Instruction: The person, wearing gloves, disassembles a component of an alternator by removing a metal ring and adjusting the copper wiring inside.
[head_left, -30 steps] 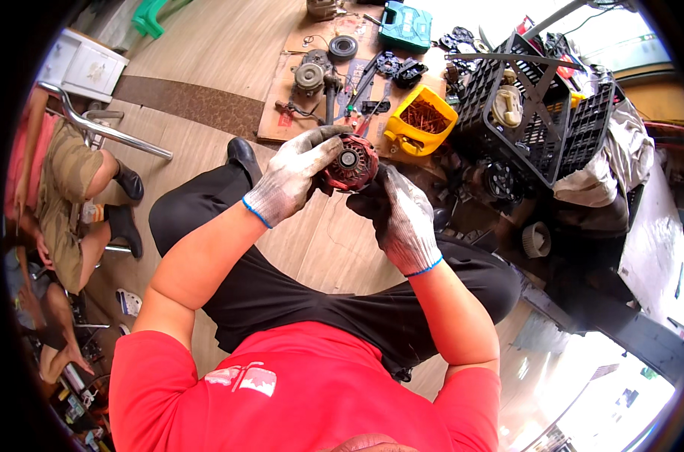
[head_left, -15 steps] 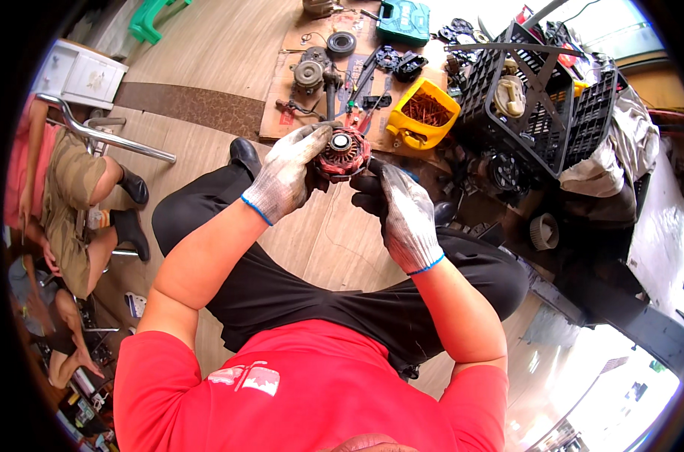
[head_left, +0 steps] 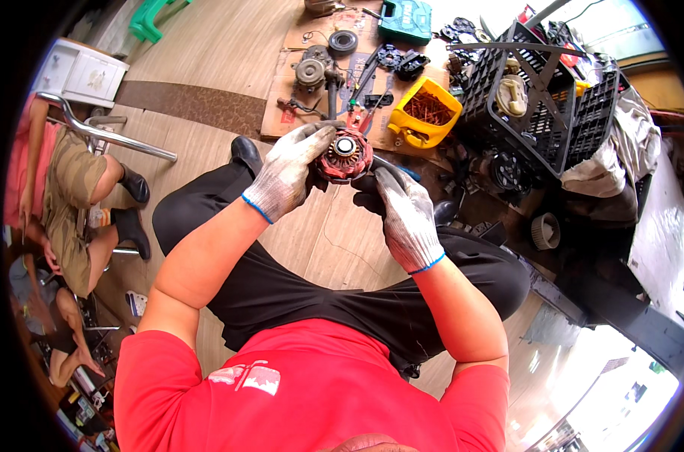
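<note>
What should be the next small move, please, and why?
Perhaps bring the right hand fully onto the round reddish part, to steady it: the left hand grips only its left side, while the right is close beside its opposite edge, with contact unclear.

Teal case (head_left: 396, 29): lettering (head_left: 415, 15), too blurry to read
Cardboard (head_left: 285, 89): red print (head_left: 287, 117), same deal
Red shirt (head_left: 327, 369): white logo-ish graphic (head_left: 263, 380)

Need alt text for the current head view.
Gloved left hand holds a round, reddish part with a slotted ring, the gloved right hand close by its right side. Beyond, metal parts lie on a cardboard sheet; to the right are a yellow container and a black crate.
</note>
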